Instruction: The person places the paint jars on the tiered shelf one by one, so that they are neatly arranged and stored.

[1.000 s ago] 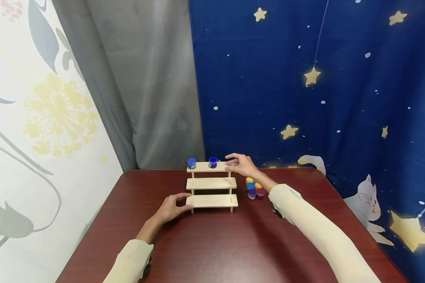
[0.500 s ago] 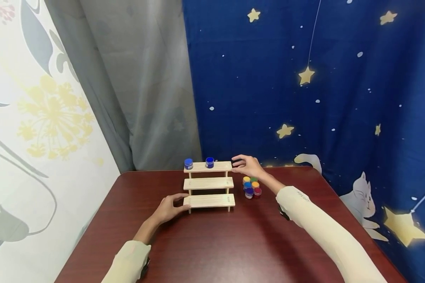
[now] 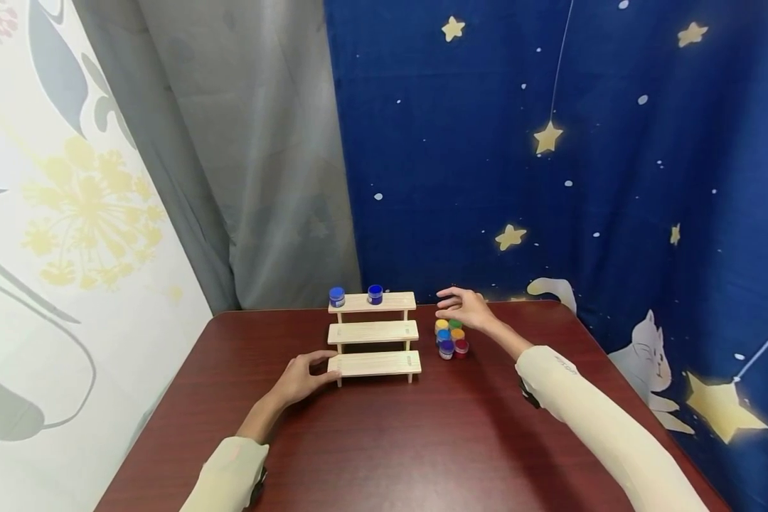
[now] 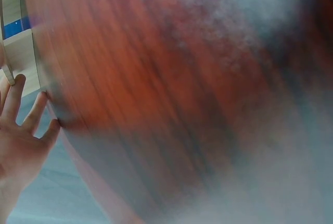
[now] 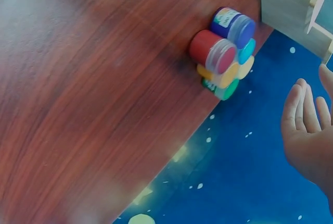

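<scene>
1. Right hand (image 3: 468, 309): released, nothing held; fingers loosely extended leftward, apart from the jars beneath.
2. Left hand (image 3: 296, 378): thumb and fingers appear to pinch the left end of the lowest board (image 3: 374, 363) of a wooden stand (image 3: 374, 331).
3. Jar cluster (image 3: 445, 337): six pieces, upright on the table (image 3: 371, 434), just right of the stand. Two files of three, long axis running away from the person. Left file, far to near: yellow jar (image 3: 442, 326), light blue jar (image 3: 444, 337), dark blue jar (image 3: 446, 348). Right file: green jar (image 3: 455, 325), orange jar (image 3: 457, 335), red jar (image 3: 461, 348).
4. Governing relation: cluster lies below the right hand and toward the person, yellow and green jars closest to it. Right hand is the nearer; left hand well apart, across the stand. Exact height of the gap cannot be told.
5. Stand: three stepped boards, long axes left to right, rising away from the person. Top board (image 3: 395, 301) bears two blue jars: one at the left end (image 3: 336, 297), one about mid-length (image 3: 375, 295).
6. Surroundings: starred blue curtain (image 3: 422, 178), grey curtain (image 3: 275, 178), floral panel (image 3: 102, 256) at left.
</scene>
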`<state>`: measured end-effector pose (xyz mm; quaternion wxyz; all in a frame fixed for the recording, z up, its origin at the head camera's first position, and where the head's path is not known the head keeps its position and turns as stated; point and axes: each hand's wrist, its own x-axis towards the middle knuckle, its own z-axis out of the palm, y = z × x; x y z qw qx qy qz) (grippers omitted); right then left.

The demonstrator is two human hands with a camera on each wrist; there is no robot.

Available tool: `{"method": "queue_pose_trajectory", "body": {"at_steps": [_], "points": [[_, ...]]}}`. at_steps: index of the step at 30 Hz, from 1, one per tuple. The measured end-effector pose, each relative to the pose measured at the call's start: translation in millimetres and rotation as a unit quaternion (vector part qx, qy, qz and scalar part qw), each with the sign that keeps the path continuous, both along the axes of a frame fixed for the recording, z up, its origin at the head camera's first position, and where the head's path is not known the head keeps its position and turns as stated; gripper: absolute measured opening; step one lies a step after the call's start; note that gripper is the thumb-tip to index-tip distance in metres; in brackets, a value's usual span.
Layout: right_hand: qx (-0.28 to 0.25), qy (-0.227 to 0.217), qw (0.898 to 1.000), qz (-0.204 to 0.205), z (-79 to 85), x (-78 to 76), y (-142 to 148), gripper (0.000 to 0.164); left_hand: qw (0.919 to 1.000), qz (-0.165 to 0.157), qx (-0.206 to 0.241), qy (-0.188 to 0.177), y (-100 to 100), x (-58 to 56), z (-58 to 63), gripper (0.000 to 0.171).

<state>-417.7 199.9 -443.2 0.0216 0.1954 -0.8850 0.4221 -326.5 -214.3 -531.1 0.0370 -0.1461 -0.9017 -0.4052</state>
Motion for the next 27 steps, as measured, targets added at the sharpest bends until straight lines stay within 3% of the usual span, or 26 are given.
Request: {"method": "queue_pose_trajectory", "body": {"at_steps": [5,21,27], "points": [[0.001,0.014,1.000,-0.006,-5.1,0.0,10,0.044,1.0000,-0.002,0.002,0.002,0,0.1,-0.1,0.046],[-0.030,-0.012,0.999,-0.017,-23.3,5.0,34,0.042,1.0000,-0.003,0.003,0.002,-1,0.5,1.1,0.047],[-0.017,-0.001,1.000,-0.022,-32.3,7.8,42,0.043,1.0000,-0.002,0.001,0.001,-2,-0.7,-0.2,0.047]]}}
